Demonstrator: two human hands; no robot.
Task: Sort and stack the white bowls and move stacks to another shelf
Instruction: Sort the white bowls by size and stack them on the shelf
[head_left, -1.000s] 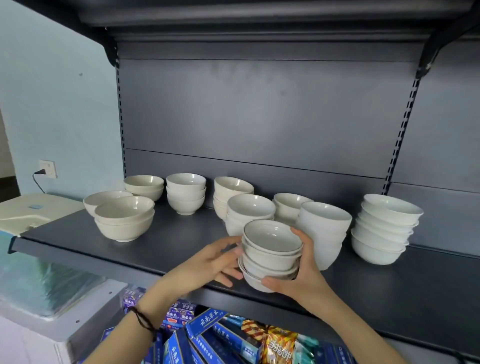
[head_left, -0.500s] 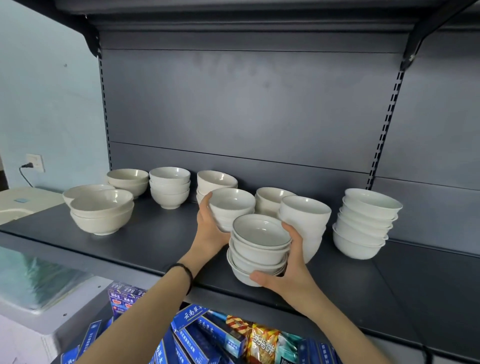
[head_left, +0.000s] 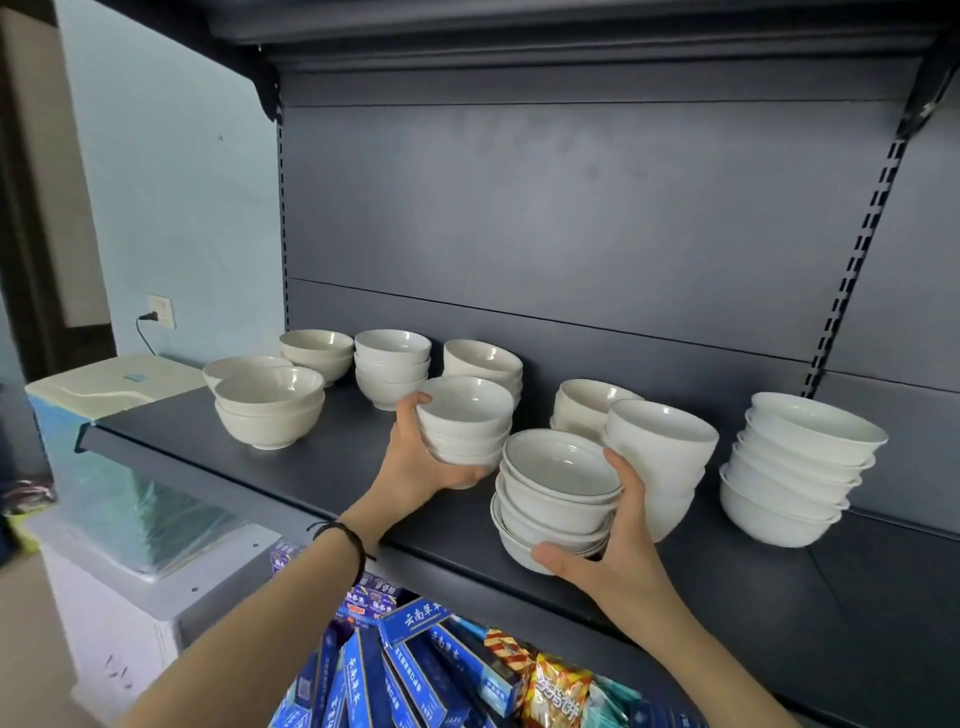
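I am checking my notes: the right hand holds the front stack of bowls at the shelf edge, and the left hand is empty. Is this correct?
No. The head view shows the left hand gripping a smaller stack of bowls. The right hand does hold the front stack at the shelf edge.

White bowl stacks (head_left: 558, 499) (shelf-borne)

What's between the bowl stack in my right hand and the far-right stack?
A stack of deeper white bowls, shown in the head view.
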